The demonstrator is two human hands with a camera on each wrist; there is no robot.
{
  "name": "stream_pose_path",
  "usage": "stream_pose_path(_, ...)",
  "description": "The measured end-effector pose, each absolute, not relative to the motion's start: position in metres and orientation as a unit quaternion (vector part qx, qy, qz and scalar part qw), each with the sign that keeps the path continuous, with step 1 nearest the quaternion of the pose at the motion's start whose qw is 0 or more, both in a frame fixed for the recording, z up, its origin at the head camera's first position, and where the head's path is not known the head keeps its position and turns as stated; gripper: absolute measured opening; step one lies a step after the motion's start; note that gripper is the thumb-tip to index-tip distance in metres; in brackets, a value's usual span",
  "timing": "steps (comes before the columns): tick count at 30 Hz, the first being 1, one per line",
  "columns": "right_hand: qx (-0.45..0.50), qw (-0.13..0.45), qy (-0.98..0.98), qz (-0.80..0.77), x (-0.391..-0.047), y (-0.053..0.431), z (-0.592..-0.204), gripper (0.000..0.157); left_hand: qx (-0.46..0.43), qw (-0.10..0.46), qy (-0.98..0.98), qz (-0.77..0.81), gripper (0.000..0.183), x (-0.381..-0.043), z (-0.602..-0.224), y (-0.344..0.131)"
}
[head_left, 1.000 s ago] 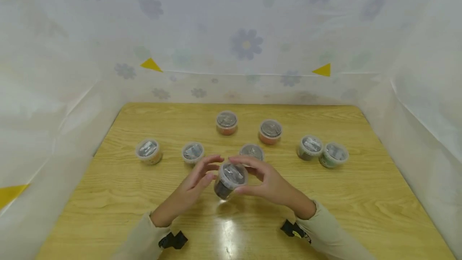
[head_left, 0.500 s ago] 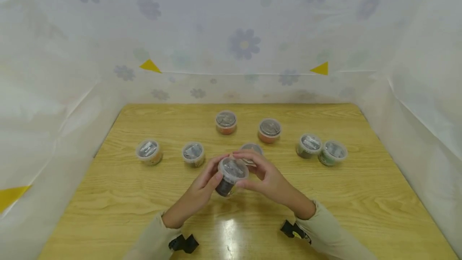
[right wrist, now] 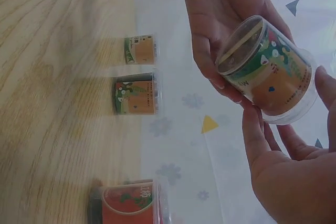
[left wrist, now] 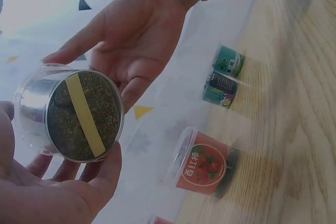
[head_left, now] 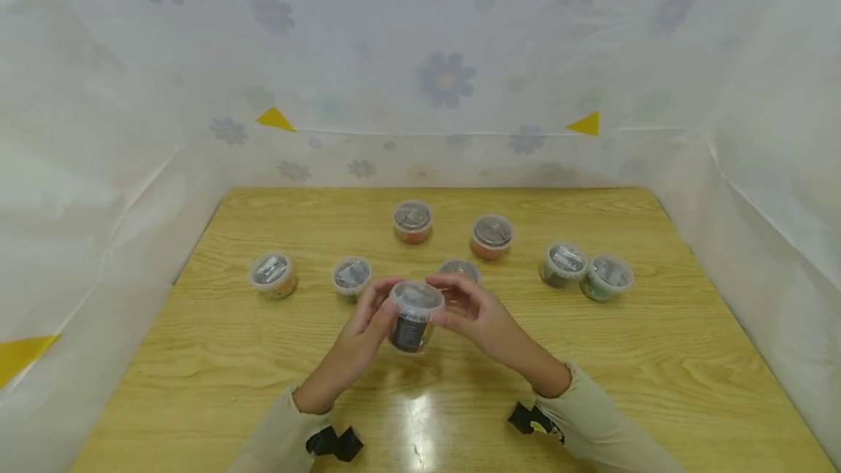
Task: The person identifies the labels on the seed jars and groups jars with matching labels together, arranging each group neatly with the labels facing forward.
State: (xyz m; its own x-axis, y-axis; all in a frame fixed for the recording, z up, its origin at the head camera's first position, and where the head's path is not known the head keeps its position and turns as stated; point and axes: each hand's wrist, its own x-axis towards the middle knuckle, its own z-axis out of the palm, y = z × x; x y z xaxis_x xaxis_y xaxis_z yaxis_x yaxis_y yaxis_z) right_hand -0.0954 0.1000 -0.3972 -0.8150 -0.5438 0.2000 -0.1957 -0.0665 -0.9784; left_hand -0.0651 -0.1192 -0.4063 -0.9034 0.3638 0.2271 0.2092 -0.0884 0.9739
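Observation:
A lidded clear plastic cup (head_left: 412,325) with a dark label panel is held above the table, tilted so its side faces the head camera. My left hand (head_left: 360,334) grips its left side, thumb at the front near the rim and fingers behind. On the other side my right hand (head_left: 482,323) holds it between thumb and fingers. Through the base of the cup (left wrist: 86,116), the left wrist view shows a brown, crumbly filling and a pale yellow strip. An orange and green picture label wraps the cup (right wrist: 281,80) in the right wrist view.
Similar lidded cups stand on the wooden table (head_left: 197,356): a pair (head_left: 563,266) at the right, two red-labelled ones (head_left: 412,222) at the back, others (head_left: 271,276) at the left. One cup (head_left: 460,268) sits just behind my right hand. White flowered sheeting (head_left: 420,57) encloses the table.
My left hand has closed in on the cup from the left and now grips it with the right. The cup has tipped, turning its lid away and its side label toward the head camera.

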Motion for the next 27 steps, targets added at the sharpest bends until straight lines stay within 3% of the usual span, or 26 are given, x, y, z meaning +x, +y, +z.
stream_pose_path(11, -0.228, 0.153, 0.684, -0.676, -0.0967, 0.0982, -0.3998, 0.041, 0.18, 0.143, 0.618, 0.752, 0.044, -0.0656, -0.4085, -0.1156)
stream_pose_path(17, -0.214, 0.155, 0.69, -0.674, -0.0969, 0.0961, -0.4018, 0.038, 0.168, 0.141, 0.615, 0.757, 0.047, -0.0661, -0.4101, -0.1141)
stream_pose_path(27, -0.187, 0.207, 0.655, -0.702, -0.0959, 0.0978, -0.4028, 0.045, 0.167, 0.134, 0.597, 0.773, 0.046, -0.066, -0.4102, -0.1113)
